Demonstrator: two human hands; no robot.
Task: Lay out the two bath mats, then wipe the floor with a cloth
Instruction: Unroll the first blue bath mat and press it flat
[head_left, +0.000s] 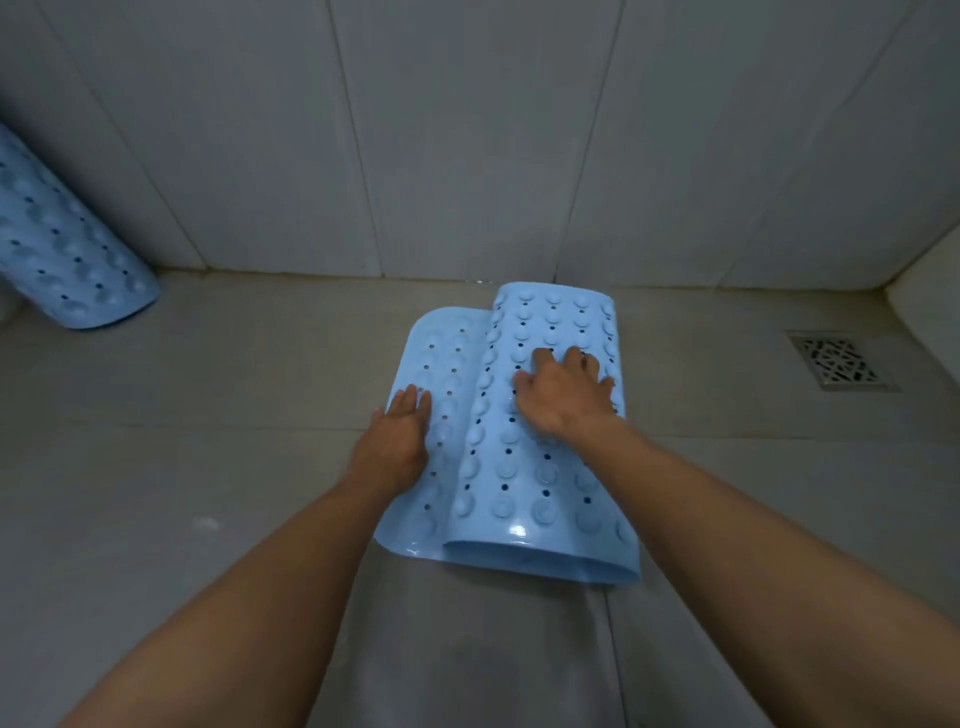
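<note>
At far left, rolled mat (67, 249); right, drain (836, 362).

You're in a bathroom, shower area: tiled walls (467, 130), tiled floor (208, 415), metal drain grate (836, 361), blue suction-cup bath mat (540, 478).

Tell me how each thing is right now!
Near mat, half unrolled on the floor, suction cups up on the roll.
Far mat, rolled up, tilted by the wall.
Left hand, flat on the unrolled part.
Right hand, pressing the roll.
Drain, covered.
</note>
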